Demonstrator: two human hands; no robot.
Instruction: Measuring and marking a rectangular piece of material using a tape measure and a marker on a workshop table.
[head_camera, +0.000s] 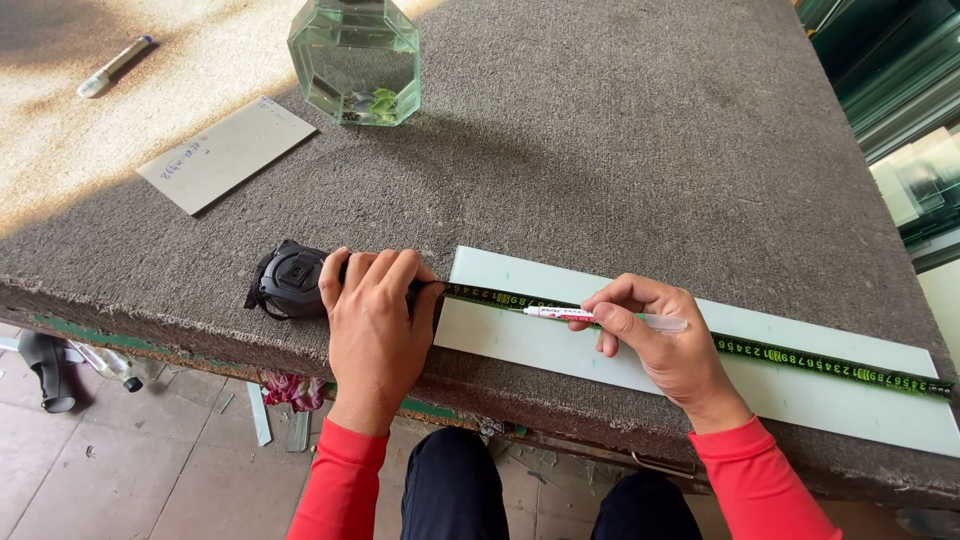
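While left hand (375, 305) presses tape (700, 340) flat on glass strip (520, 345), right hand (650, 335) pinches marker (590, 316), tip at 9 o'clock; tape's long axis runs 9-to-3 across bench (600, 150).

An octagonal glass tank (355, 60) with a little greenery at its bottom is seen standing at the far side of the grey felt-covered table (640, 130). Just beside it, to the left, a small grey card (228, 152) is laid flat. Further left, well apart, a white marker (114, 66) is found lying in the sunlit patch. Below the table edge, a dark handled tool (48, 370) is seen on the tiled floor (130, 470).
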